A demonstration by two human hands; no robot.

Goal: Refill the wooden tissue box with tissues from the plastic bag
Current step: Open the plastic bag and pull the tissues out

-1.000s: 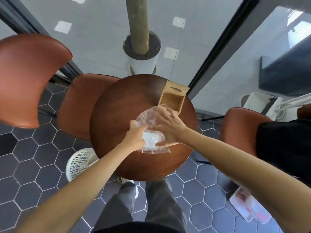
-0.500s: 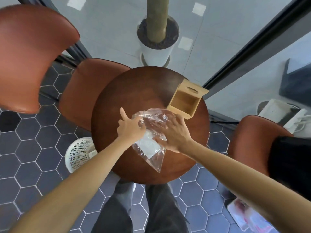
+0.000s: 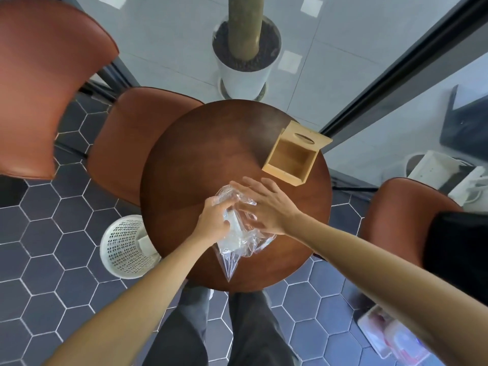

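Single view only: head-worn wide-angle camera, no second view to overlap with. It looks steeply down from above the standing person, facing forward over the round desk (image 3: 200, 159), which fills the frame centre. Both forearms enter from the bottom edge; left hand (image 3: 212, 220) and right hand (image 3: 266, 207) sit near mid-frame, close enough that single fingers show. The person's legs appear directly below the desk edge. Strong barrel distortion: chairs (image 3: 45, 83) and the window frame (image 3: 396, 70) bend outward at the margins. Hexagon floor tiles (image 3: 52, 260) and a potted trunk (image 3: 243, 64) ring the periphery.
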